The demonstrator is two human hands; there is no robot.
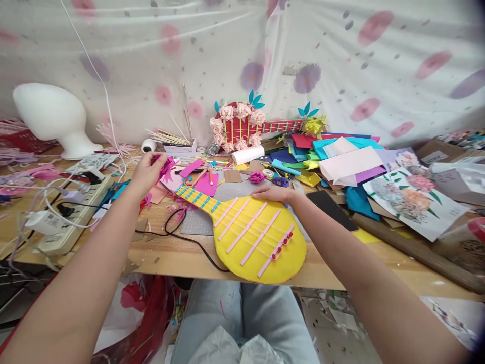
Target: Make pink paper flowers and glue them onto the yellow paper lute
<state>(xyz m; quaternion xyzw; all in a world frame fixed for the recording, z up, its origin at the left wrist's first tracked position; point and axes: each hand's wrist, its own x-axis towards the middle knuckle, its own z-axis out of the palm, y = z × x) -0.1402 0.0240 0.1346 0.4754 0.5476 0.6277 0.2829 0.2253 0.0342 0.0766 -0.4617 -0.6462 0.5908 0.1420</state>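
2 hands flank the yellow paper guitar — its neck runs toward upper left, where the left hand pinches a pink paper flower, while the right hand rests open on the body's upper edge.

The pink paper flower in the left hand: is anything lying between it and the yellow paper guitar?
Nothing raised. The left hand holds the pink flower right beside the yellow guitar neck; only flat pink paper scraps lie there.

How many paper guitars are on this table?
2. A yellow guitar lies at the table's front edge under the right hand; a red flower-trimmed guitar leans against the back sheet. Others may hide under the paper pile.
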